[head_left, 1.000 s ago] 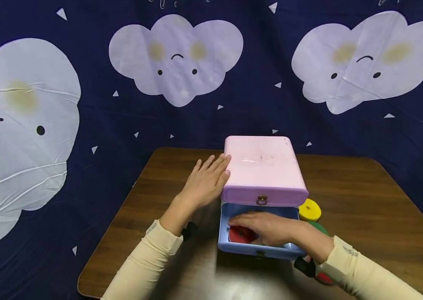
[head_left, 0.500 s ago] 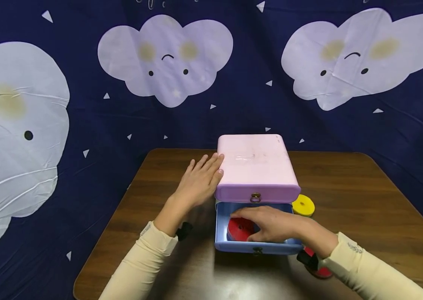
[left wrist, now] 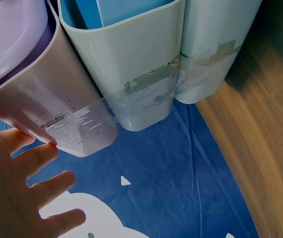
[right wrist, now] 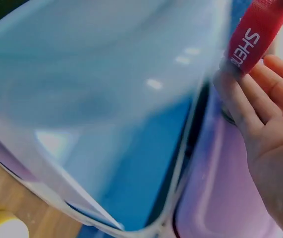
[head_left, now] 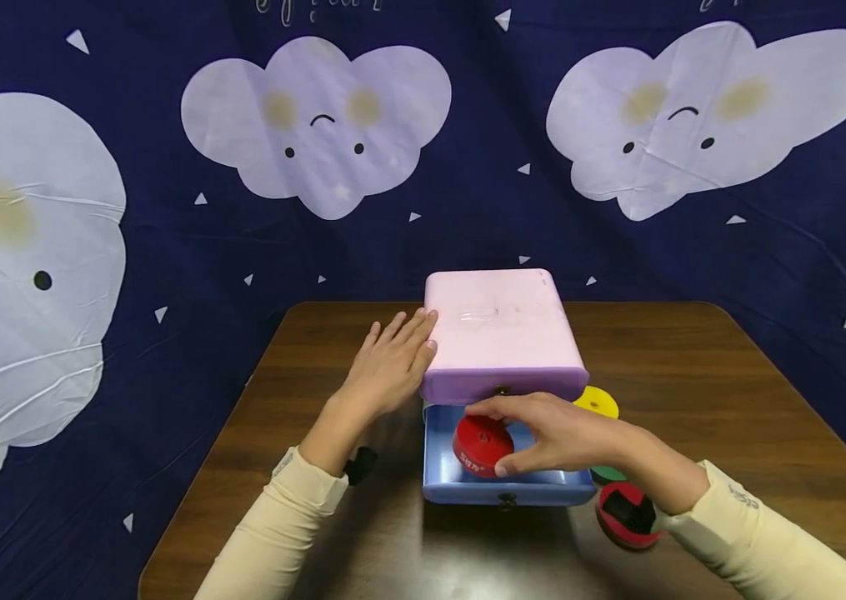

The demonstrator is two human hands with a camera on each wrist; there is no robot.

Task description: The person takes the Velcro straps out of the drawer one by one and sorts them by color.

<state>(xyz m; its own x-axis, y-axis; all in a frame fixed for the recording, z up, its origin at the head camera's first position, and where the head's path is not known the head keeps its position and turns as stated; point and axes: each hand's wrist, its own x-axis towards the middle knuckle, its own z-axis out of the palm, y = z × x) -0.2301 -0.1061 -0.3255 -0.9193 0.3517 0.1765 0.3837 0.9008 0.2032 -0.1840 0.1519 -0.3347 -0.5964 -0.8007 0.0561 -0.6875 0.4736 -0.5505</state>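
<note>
- Head view: my two hands are apart. My left hand [head_left: 388,362] lies with straight fingers against the left side of the pink-topped cabinet [head_left: 498,321], which stands toward the far edge of the tabletop [head_left: 693,400]. My right hand [head_left: 553,433] pinches the red roll [head_left: 483,446] between thumb and fingers, over the left half of the pulled-out blue drawer [head_left: 468,493]; how high, I cannot tell.
- Head view, risks: the roll could slip, since I judge only its rim is gripped, or strike the drawer's front wall if carried low. My right forearm could knock the second red roll [head_left: 631,537], the green roll [head_left: 608,474] or the yellow roll [head_left: 597,402], all right of the cabinet.
- Head view, writing: pale lettering on the red roll's side, too small to read; letters on the backdrop [head_left: 498,225] are cut off at the top, illegible.
- Left wrist view: my spread fingers touch the pink shell. Clear tape [left wrist: 82,119] bridges the tiers; wrinkled as it is, it might give if I push hard, letting a tier shift. No label found.
- Right wrist view: the red roll bears white letters reading "SHEN", the remainder hidden at my fingertips. The blurred drawer fills the foreground; dragging against it could, I judge, pull it farther out.
</note>
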